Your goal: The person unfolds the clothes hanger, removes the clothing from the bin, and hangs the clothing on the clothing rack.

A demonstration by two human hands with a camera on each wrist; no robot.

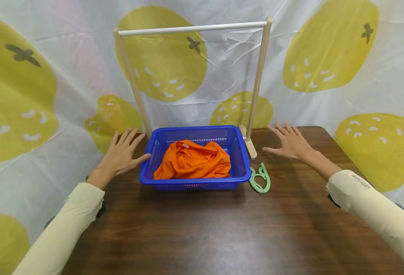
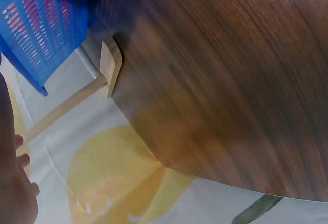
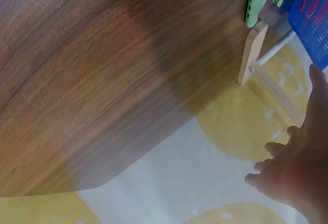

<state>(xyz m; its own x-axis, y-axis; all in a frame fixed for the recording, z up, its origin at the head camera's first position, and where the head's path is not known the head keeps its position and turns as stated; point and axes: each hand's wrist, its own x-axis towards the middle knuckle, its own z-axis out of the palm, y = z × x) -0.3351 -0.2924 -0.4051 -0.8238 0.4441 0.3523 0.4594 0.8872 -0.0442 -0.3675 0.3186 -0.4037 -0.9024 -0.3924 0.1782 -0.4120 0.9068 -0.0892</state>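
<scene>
A blue plastic basket (image 1: 195, 181) with perforated sides stands on the table, and a crumpled orange garment (image 1: 198, 162) lies inside it. To the basket's left, my left hand (image 1: 121, 154) is spread, its thumb near the rim; whether it touches cannot be told. My right hand (image 1: 289, 143) hovers with spread fingers to the right of the basket, holding nothing. Between that hand and the basket lies a light green folding hanger (image 1: 261, 182), flat on the table. The right wrist view also shows the hanger (image 3: 258, 1) by the basket's corner.
Behind the basket rises a wooden rack with a white crossbar (image 1: 195, 28). Its right foot (image 1: 251, 149) rests on the table near the hanger. The brown wooden table (image 1: 202, 229) extends toward me. A white curtain with yellow fruit prints (image 1: 236, 49) hangs behind.
</scene>
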